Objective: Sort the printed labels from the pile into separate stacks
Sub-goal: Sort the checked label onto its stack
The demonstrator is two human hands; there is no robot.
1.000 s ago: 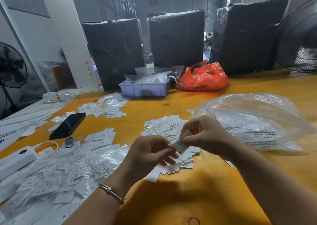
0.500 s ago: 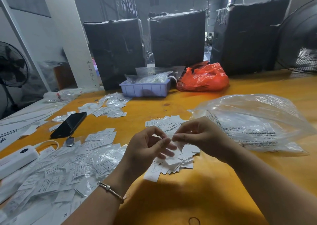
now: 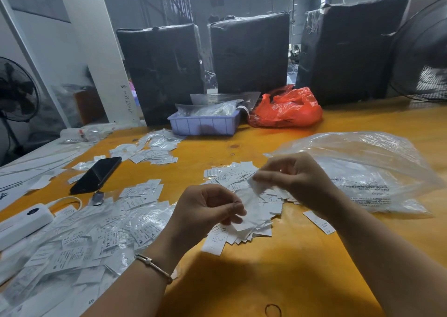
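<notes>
A loose pile of white printed labels lies on the yellow table just beyond my hands. My left hand hovers over the pile's near edge, thumb and fingers pinching the lower end of a blurred white label. My right hand is higher and to the right, pinching the upper end of that label. A large spread of labels, some in clear sleeves marked XS, covers the table at the left. A smaller group of labels lies farther back.
A black phone and a white power bank lie at the left. A big clear plastic bag sits right of my hands. A blue tray, a red bag and black wrapped bales line the back.
My hands have drawn apart: the right one rose and moved right, the left dropped slightly, and the pinched label now stretches between them.
</notes>
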